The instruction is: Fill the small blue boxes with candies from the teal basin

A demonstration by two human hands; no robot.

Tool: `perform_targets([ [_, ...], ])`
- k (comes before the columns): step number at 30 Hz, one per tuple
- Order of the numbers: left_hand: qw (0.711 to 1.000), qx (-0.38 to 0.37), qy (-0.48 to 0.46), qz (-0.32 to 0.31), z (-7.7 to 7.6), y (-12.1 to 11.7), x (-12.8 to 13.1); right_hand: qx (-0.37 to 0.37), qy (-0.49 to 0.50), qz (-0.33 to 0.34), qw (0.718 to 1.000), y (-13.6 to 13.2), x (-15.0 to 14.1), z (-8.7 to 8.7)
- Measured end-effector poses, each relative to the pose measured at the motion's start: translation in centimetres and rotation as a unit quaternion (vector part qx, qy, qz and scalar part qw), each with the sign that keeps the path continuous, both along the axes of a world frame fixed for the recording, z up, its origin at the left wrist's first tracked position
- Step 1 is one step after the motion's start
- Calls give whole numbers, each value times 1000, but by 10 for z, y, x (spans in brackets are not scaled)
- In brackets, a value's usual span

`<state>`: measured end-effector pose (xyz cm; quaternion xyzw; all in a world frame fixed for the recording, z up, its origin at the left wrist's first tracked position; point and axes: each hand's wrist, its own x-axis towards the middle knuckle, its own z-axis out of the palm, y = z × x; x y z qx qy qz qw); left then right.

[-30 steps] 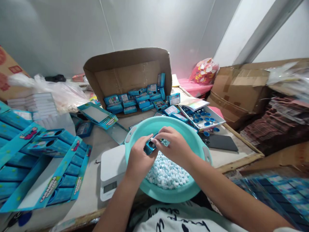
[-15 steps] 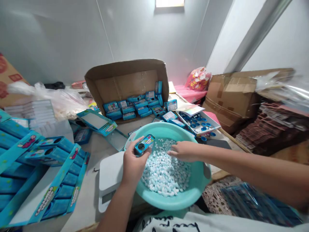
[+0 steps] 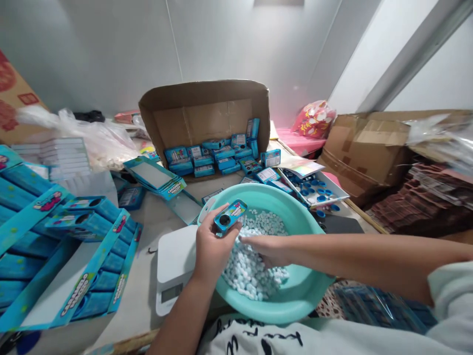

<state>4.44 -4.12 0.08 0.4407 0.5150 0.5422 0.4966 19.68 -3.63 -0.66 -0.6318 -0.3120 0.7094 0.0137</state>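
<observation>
My left hand holds a small blue candy case with a round black hole, lifted over the near left rim of a teal basin. The basin holds a heap of small white and pale-blue candies. My right hand reaches in from the right and lies palm down on the candies, its fingers curled into the heap; what they hold is hidden.
A white kitchen scale sits left of the basin. An open cardboard box of blue cases stands behind. Blue display cartons lie at left, a tray of blue caps at right, cardboard boxes farther right.
A second ago both hands worked on the case together. My right hand left it and dropped into the candies, moving toward me; my left hand keeps the case raised.
</observation>
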Motion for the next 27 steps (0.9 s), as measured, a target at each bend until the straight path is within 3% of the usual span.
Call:
perform_targets([
  [3, 1000, 6, 0, 20, 2, -1, -3, -12, 113, -133, 985, 15, -6, 3],
  [5, 999, 11, -8, 43, 2, -2, -5, 62, 99, -148, 982, 27, 0, 9],
  [6, 998, 12, -18, 57, 2, -2, -5, 121, 57, -119, 984, 31, 5, 12],
  [8, 995, 15, -43, 85, 1, -2, -5, 258, -54, 29, 964, 31, 14, 19],
  [9, 993, 18, -60, 98, 0, -2, -5, 318, -104, 133, 933, 27, 16, 21],
  [11, 987, 27, -100, 121, -1, -1, -3, 400, -160, 329, 840, 11, 13, 21],
  [13, 981, 34, -131, 138, -2, 0, -2, 463, -166, 453, 744, -8, 3, 13],
  [16, 977, 35, -140, 157, -5, 0, -2, 555, -147, 522, 631, -18, -7, -10],
  [20, 976, 32, -139, 163, -5, 0, -2, 570, -161, 603, 534, 9, 12, -34],
  [22, 977, 35, -140, 156, -3, 0, -1, 557, -184, 623, 518, 28, 32, -33],
  [23, 978, 37, -139, 153, -2, 1, -1, 551, -191, 620, 524, 36, 42, -28],
  [27, 974, 40, -147, 165, 0, 2, 0, 545, -214, 521, 621, 60, 79, -6],
])
